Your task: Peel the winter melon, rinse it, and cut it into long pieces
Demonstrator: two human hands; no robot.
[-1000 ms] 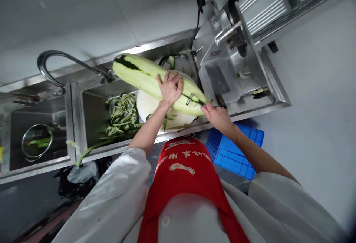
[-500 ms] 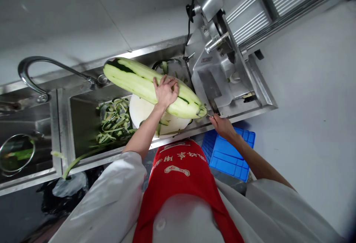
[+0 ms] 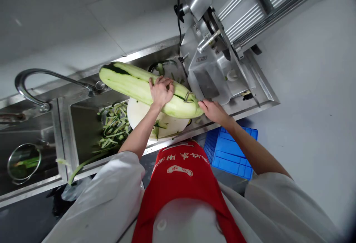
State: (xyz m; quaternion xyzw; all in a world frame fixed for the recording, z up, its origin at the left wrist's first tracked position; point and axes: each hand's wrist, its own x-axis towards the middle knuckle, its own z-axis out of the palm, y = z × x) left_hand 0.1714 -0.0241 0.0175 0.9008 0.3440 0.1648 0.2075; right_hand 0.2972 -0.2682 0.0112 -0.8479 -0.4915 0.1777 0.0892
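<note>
A long winter melon (image 3: 130, 83), mostly peeled pale green, lies slantwise over a round white cutting board (image 3: 139, 115) set across the sink. Dark skin is left at its far-left end and in thin strips. My left hand (image 3: 162, 94) grips the melon from above, fingers curled over its upper side. In my right hand (image 3: 214, 110), closed at the melon's right end, is a peeler (image 3: 189, 97). Its metal head rests on the melon beside a dark strip, while my fingers hide the handle.
Peel strips (image 3: 115, 126) pile up in the sink left of the board. A metal slicing machine (image 3: 211, 61) stands on the right. A curved faucet (image 3: 50, 73) reaches over the left side, near a round strainer (image 3: 24, 163). Below the counter edge is a blue crate (image 3: 233, 152).
My right hand has moved the peeler from just beyond the melon's right tip up onto its surface. My left hand keeps its place on the melon. The view has shifted slightly.
</note>
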